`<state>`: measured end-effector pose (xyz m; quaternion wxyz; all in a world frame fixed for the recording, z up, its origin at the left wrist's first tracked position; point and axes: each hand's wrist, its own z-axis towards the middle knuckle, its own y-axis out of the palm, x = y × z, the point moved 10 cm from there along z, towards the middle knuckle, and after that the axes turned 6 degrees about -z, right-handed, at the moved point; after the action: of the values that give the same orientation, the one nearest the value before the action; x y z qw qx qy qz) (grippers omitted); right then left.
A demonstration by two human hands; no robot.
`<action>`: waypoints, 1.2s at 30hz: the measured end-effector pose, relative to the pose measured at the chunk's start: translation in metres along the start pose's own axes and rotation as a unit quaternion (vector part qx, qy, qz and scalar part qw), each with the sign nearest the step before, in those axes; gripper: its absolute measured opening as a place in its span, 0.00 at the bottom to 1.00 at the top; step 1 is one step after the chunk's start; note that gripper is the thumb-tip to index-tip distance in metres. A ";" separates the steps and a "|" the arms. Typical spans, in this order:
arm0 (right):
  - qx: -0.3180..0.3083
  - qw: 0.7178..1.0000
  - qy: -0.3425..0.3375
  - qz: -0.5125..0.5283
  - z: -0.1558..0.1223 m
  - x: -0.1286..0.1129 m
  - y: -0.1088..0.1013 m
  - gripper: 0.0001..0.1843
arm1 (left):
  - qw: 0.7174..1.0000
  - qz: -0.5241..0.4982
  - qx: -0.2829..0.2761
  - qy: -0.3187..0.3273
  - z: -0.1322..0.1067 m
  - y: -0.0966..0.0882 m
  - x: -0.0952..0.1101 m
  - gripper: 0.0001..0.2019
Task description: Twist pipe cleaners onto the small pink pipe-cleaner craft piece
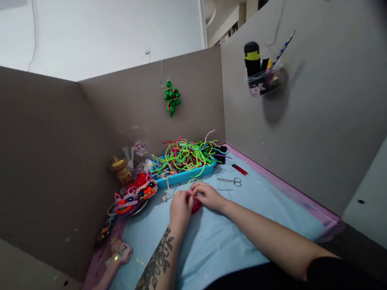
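Note:
My left hand [180, 206] and my right hand [210, 196] meet over the blue cloth, fingertips bent inward and nearly touching. Between them is a small red and pink pipe-cleaner piece [195, 206], partly hidden by the fingers. Both hands are closed on it. Just beyond my hands lies a heap of colourful pipe cleaners [189, 156], filling and spilling over a blue tray [179, 178]. To the right of my right hand are metal scissors [231, 181] and a red flat strip [239, 169].
On the left, a pink glue gun [111, 270] with a green light lies near a plate of fuzzy pipe-cleaner figures [135, 198]. A brown jar [122, 171] stands behind. Grey panels enclose the table; a green ornament [171, 99] and a clear holder [265, 81] hang there.

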<state>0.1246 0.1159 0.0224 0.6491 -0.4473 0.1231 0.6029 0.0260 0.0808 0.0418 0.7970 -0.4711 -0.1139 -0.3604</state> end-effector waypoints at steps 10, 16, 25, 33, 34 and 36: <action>0.058 0.986 -0.004 -0.154 -0.006 -0.009 -0.017 0.06 | 0.999 -0.041 0.001 -0.010 -0.001 -0.001 -0.006 0.05; 0.062 0.988 0.012 -0.144 -0.006 -0.005 -0.016 0.06 | 0.999 -0.045 0.003 -0.011 -0.001 0.000 -0.008 0.05; 0.062 0.987 0.039 -0.141 -0.009 -0.004 -0.012 0.05 | 0.999 -0.050 0.002 -0.012 0.000 0.000 -0.007 0.06; 0.072 0.985 0.057 -0.148 -0.009 -0.005 -0.010 0.07 | 0.994 -0.099 -0.005 -0.043 0.003 0.000 -0.016 0.09; 0.073 0.985 0.053 -0.150 -0.009 -0.005 -0.010 0.07 | 0.992 -0.116 -0.009 -0.056 0.004 0.000 -0.020 0.10; 0.076 0.984 0.047 -0.153 -0.009 -0.004 -0.010 0.07 | 0.984 -0.154 -0.011 -0.089 0.006 -0.002 -0.031 0.13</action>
<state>0.1359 0.1078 0.0250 0.7589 -0.4384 0.1294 0.4639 0.0037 0.0993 0.0303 0.7134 -0.4865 -0.2519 -0.4370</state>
